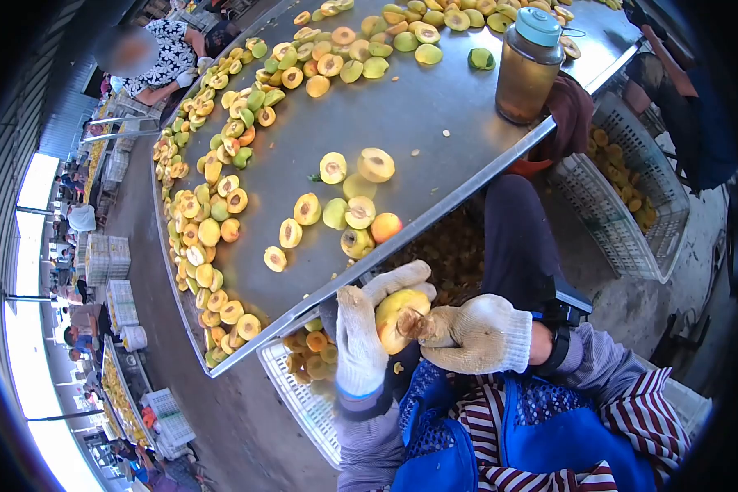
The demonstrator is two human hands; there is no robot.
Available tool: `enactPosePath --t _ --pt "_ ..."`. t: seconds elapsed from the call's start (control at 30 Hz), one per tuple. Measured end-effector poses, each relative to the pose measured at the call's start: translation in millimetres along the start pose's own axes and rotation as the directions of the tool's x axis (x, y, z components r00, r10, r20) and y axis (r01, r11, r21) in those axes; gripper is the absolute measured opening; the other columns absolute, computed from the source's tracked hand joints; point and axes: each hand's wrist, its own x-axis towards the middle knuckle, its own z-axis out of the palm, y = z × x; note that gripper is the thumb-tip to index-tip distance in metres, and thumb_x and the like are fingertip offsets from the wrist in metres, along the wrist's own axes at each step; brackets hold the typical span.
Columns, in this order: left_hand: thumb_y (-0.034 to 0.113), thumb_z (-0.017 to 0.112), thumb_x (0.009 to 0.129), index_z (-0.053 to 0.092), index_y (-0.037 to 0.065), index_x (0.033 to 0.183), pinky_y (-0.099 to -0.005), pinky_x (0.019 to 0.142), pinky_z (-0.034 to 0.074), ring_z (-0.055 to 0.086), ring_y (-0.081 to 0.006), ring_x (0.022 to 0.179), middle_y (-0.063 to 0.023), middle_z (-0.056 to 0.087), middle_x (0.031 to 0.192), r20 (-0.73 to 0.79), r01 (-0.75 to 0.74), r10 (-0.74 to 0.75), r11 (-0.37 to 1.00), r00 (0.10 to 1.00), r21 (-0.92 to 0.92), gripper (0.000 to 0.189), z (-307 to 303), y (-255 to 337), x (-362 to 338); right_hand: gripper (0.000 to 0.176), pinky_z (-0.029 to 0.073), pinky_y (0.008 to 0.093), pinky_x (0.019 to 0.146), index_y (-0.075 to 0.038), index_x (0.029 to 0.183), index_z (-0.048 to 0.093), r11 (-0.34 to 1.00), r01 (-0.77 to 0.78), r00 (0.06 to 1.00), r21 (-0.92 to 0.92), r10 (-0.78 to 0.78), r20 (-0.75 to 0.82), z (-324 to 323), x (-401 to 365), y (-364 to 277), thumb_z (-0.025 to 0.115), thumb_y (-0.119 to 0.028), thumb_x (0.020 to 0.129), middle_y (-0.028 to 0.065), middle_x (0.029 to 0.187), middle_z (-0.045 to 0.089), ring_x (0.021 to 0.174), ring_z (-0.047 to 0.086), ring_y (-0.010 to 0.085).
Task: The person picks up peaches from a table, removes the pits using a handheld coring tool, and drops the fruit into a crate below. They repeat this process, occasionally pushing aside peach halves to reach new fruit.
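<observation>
My left hand (369,324), in a white knitted glove, is wrapped round a yellow halved fruit (400,320) just below the table's front edge. From the right, my gloved right hand (477,332) has its fingers closed at the fruit's cut side, on something brown that I cannot make out. Just beyond the edge, on the metal table (303,271), lies a small group of fruit halves (359,211), with a red-orange piece (386,227) among them.
Many fruit halves line the table's left and far sides. A bottle (530,66) stands near the edge. A white crate (623,184) of fruit sits at the right, another (303,402) below the table. A co-worker (168,57) is at the far left.
</observation>
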Motion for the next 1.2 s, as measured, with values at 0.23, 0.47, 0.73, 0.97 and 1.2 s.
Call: enactPosePath --t 0.23,0.47,0.73,0.97,1.2 --pt "0.087 0.019 0.083 0.052 -0.009 0.13 -0.034 0.088 0.052 0.063 -0.0245 0.098 -0.0172 0.065 0.109 0.11 -0.095 0.114 0.981 0.987 -0.167 0.112 1.0 -7.8 16.5 0.026 0.048 0.0219 0.045 -0.011 0.108 0.064 0.729 -0.519 0.839 0.447 0.333 0.43 -23.6 8.5 -22.6 0.059 -0.032 0.093 0.0003 0.066 0.064 0.051 0.061 0.0089" --pt "0.05 0.05 0.099 0.04 -0.003 0.142 -0.034 0.089 0.051 0.059 -0.0238 0.11 -0.0204 0.052 0.134 -0.223 -0.512 0.508 0.858 0.832 0.044 0.069 27.6 -51.2 9.8 0.026 0.046 0.024 0.039 -0.007 0.094 0.06 0.648 -0.597 0.79 0.473 0.371 0.488 -22.7 9.3 -14.2 0.06 -0.033 0.093 0.0031 0.057 0.059 0.044 0.058 0.0105" --pt "0.052 0.042 0.102 0.065 -0.006 0.107 -0.0297 0.079 0.051 0.063 -0.0179 0.086 -0.0154 0.066 0.104 0.077 0.037 -0.04 0.998 0.996 0.046 0.063 6.4 -2.0 15.1 0.031 0.046 0.0224 0.039 -0.004 0.083 0.061 0.598 -0.658 0.733 0.458 0.37 0.57 -20.0 6.7 -17.7 0.063 -0.033 0.094 0.0048 0.055 0.06 0.043 0.058 0.0113" --pt "0.069 0.042 0.093 0.048 -0.005 0.133 -0.0338 0.087 0.053 0.065 -0.0244 0.097 -0.0179 0.062 0.118 0.11 -0.005 0.044 0.944 0.993 -0.331 0.084 7.3 -15.6 14.5 0.031 0.042 0.0225 0.036 -0.005 0.08 0.059 0.572 -0.616 0.778 0.542 0.333 0.533 -24.5 5.4 -21.0 0.061 -0.032 0.094 0.0058 0.054 0.058 0.04 0.056 0.0122" --pt "0.046 0.056 0.097 0.056 -0.006 0.124 -0.0325 0.082 0.054 0.065 -0.0231 0.094 -0.0184 0.064 0.114 -0.263 -0.336 0.366 0.929 0.893 0.154 0.059 34.7 -22.9 -4.0 0.029 0.04 0.0236 0.034 -0.003 0.083 0.059 0.411 -0.666 0.735 0.623 0.218 0.642 -15.8 2.8 -16.8 0.063 -0.029 0.093 0.0072 0.053 0.058 0.039 0.054 0.0126"
